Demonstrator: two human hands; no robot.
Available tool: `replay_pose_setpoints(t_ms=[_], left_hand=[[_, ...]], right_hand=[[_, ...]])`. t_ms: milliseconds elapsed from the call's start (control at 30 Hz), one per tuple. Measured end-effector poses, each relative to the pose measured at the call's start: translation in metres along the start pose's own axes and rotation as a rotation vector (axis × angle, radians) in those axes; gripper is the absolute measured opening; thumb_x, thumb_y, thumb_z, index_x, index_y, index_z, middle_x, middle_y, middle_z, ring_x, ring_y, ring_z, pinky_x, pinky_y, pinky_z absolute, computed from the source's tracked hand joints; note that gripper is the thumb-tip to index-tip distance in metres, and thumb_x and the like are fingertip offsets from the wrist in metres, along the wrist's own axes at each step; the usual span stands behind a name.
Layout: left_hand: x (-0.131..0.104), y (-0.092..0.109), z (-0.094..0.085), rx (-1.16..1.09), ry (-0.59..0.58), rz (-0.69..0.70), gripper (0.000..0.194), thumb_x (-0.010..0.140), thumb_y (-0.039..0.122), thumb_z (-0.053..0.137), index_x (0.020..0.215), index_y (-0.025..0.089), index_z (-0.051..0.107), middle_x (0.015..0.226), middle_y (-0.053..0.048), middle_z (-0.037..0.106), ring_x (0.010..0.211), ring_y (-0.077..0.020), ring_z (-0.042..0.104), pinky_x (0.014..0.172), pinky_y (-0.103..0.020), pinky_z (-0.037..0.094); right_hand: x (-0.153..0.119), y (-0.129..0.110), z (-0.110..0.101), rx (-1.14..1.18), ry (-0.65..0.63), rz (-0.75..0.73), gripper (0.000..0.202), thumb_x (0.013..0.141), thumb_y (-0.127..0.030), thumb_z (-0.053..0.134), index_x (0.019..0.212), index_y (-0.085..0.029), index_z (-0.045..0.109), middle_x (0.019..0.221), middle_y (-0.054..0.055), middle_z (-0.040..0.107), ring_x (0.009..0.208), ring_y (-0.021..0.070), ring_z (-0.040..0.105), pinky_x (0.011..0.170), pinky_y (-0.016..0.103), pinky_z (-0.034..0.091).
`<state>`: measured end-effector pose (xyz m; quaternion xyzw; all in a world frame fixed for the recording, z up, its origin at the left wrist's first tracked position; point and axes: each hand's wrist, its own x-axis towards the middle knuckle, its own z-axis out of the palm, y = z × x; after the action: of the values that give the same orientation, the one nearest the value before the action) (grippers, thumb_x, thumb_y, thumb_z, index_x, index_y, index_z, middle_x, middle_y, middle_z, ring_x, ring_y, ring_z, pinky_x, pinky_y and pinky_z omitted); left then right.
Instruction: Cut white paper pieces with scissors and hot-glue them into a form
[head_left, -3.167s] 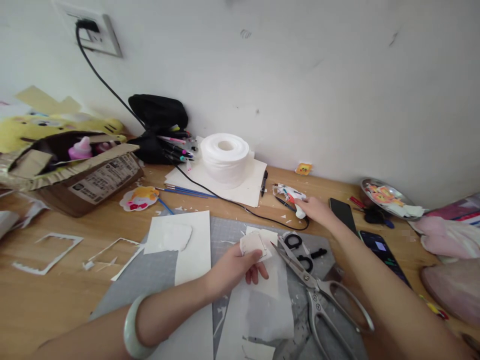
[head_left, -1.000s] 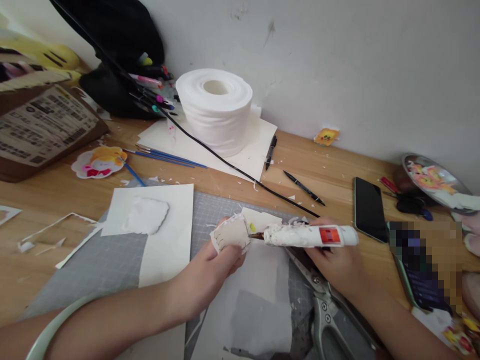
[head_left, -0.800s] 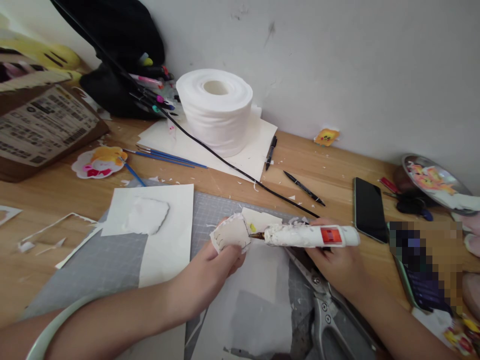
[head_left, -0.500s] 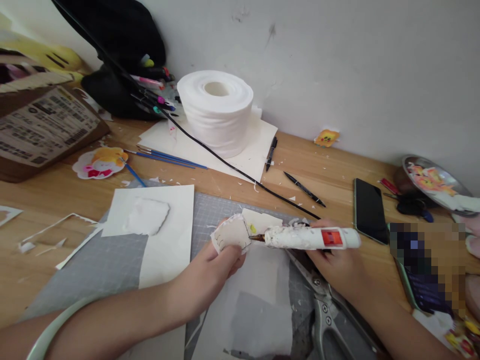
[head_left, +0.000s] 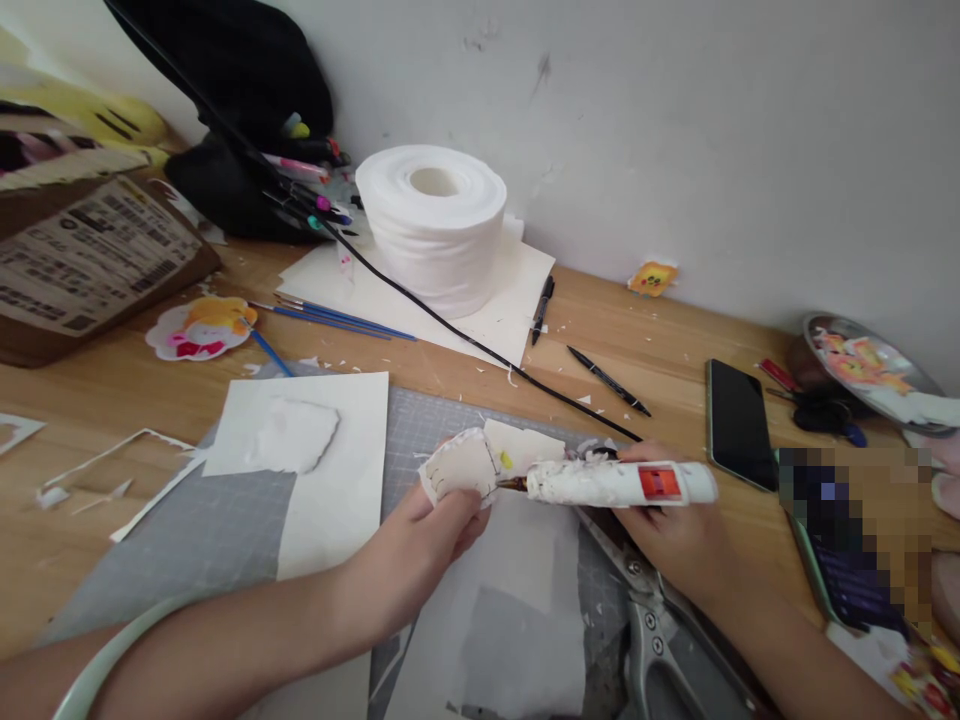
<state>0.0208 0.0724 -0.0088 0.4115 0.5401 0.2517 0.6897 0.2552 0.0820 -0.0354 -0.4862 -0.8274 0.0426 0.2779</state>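
Observation:
My left hand (head_left: 439, 525) pinches a small white paper cutout (head_left: 459, 466) with dark pencil lines, thumb on its face. In my right hand (head_left: 671, 545) is a white hot glue gun (head_left: 581, 483) with a red switch, gripped from below. Its brownish metal tip points left and meets, or nearly meets, the right edge of the cutout. Most of the right fingers are hidden behind the gun. Large metal shears (head_left: 646, 610) lie beneath the right forearm. Under the hands are white paper sheets (head_left: 420, 690) on a grey cutting mat (head_left: 424, 410).
A white tissue roll (head_left: 439, 250) stands at the back. A black cord (head_left: 450, 325) crosses the wooden table. Pens (head_left: 609, 381), a phone (head_left: 739, 425) and a metal bowl (head_left: 825, 345) lie to the right. Brushes (head_left: 337, 318), a painted palette (head_left: 199, 328) and a cardboard box (head_left: 97, 260) are left.
The glue gun has shifted very slightly left and down along the cutout's edge. Both hands keep their grips, and the cutout has tilted a little.

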Motion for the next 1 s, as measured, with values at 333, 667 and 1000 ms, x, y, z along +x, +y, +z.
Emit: replay_pose_setpoints(t_ms=[333, 667, 1000], left_hand=[[-0.001, -0.006, -0.003, 0.003, -0.045, -0.015, 0.028, 0.076, 0.023, 0.032, 0.049, 0.023, 0.029, 0.044, 0.007, 0.03, 0.045, -0.0111, 0.025, 0.047, -0.025, 0.022], [-0.001, -0.008, -0.004, 0.139, -0.058, 0.019, 0.038, 0.082, 0.029, 0.028, 0.045, 0.021, 0.031, 0.045, 0.005, 0.028, 0.048, -0.0121, 0.029, 0.05, -0.026, 0.025], [-0.004, 0.0, 0.002, -0.001, -0.021, -0.085, 0.048, 0.081, 0.042, 0.036, 0.039, 0.021, 0.035, 0.041, 0.005, 0.031, 0.045, -0.0111, 0.028, 0.048, -0.023, 0.029]], right_hand=[[0.001, -0.002, 0.001, -0.009, 0.049, 0.18, 0.01, 0.075, -0.026, 0.051, 0.081, -0.02, 0.057, 0.077, 0.007, 0.066, 0.073, 0.0236, 0.063, 0.064, 0.035, 0.051], [0.018, 0.008, -0.002, 0.339, 0.302, 0.58, 0.024, 0.072, -0.033, 0.063, 0.09, -0.019, 0.054, 0.081, 0.006, 0.065, 0.074, 0.0208, 0.062, 0.07, 0.034, 0.05], [0.021, 0.044, 0.0, 0.346, 0.125, 0.743, 0.038, 0.081, -0.042, 0.05, 0.105, -0.016, 0.06, 0.091, 0.007, 0.066, 0.085, 0.0211, 0.06, 0.074, 0.034, 0.047]])
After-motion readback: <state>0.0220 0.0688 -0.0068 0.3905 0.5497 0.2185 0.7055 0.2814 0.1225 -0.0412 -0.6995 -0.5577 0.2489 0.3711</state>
